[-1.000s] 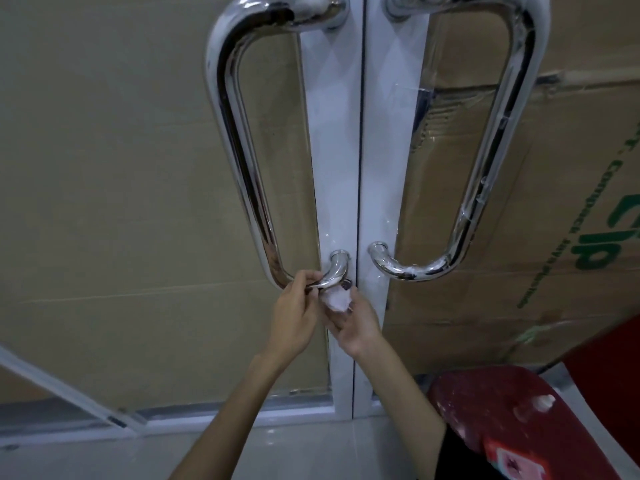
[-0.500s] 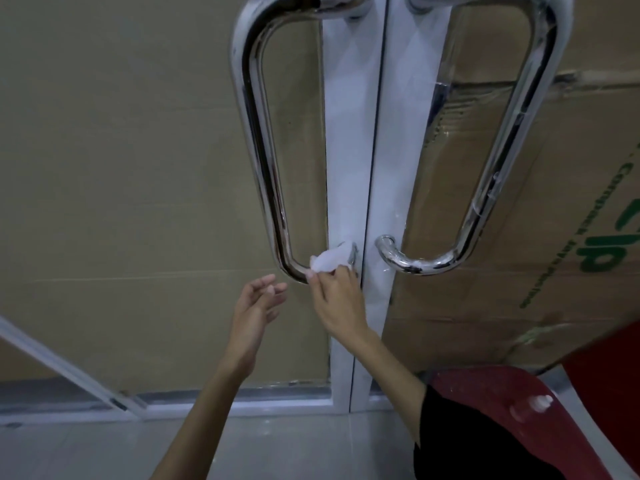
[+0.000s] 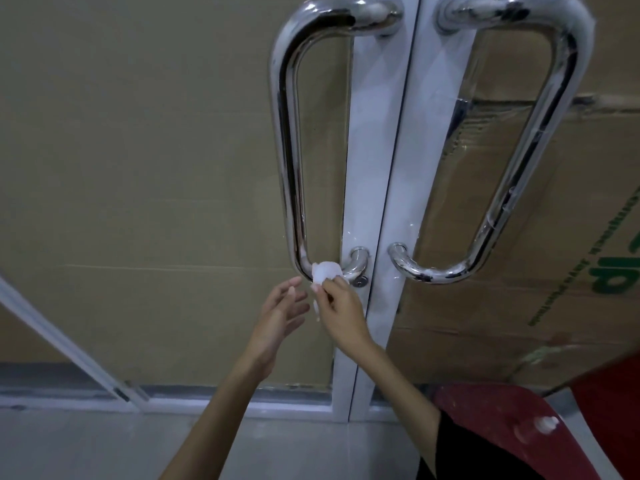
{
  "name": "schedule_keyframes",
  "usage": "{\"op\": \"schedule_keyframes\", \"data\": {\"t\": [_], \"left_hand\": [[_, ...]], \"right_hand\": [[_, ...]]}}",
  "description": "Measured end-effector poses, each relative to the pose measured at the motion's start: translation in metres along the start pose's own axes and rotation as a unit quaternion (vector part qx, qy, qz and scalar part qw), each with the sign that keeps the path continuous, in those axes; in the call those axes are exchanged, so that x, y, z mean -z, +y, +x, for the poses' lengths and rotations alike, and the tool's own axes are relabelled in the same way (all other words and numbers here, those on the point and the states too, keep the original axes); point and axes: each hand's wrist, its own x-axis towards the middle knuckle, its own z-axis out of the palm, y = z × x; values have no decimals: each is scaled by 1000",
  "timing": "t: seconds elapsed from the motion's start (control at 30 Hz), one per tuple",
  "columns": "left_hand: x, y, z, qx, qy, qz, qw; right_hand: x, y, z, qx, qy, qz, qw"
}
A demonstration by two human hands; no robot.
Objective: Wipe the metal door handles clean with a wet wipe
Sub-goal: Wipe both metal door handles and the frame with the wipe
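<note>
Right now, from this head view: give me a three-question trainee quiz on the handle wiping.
1. True or false: the left hand grips the left door handle.
2. The wet wipe is pressed on the handle's: A) top bend B) straight bar C) bottom bend
3. Which hand holds the wipe?

Key
1. False: it is open, off the handle.
2. C
3. The right hand.
</note>
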Motion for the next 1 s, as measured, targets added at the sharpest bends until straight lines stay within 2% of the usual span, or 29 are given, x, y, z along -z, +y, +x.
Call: {"op": "schedule_keyframes", "data": {"t": [0.1,0.3,0.43,0.57,0.67,0.77,0.87,0.93,1.0], "left_hand": [[-10,0,-3,10,-24,-22,999],[-46,7,-1,-7,-52,-59,997],[-66,15,4,18,-61,-118,991],[-82,21,11,40,-88,-78,992],[-92,23,15,44,-97,-51,993],[-97,28,19,45,-113,-15,992],[-98,34,22,66,-160,18,985],[-96,32,21,66,-174,56,981],[-92,26,19,39,-157,87,983]], "right_hand": [[17,1,-4,-13,-81,-5,997],[55,2,-3,-7,-113,-9,994],[83,2,-7,-44,-60,71,995],[109,8,-15,-112,2,211,971],[119,8,-22,-141,29,228,963],[127,2,-26,-164,9,233,959],[135,1,-25,-219,15,286,933],[138,3,-22,-248,48,304,919],[139,5,-20,-267,93,289,915]]}}
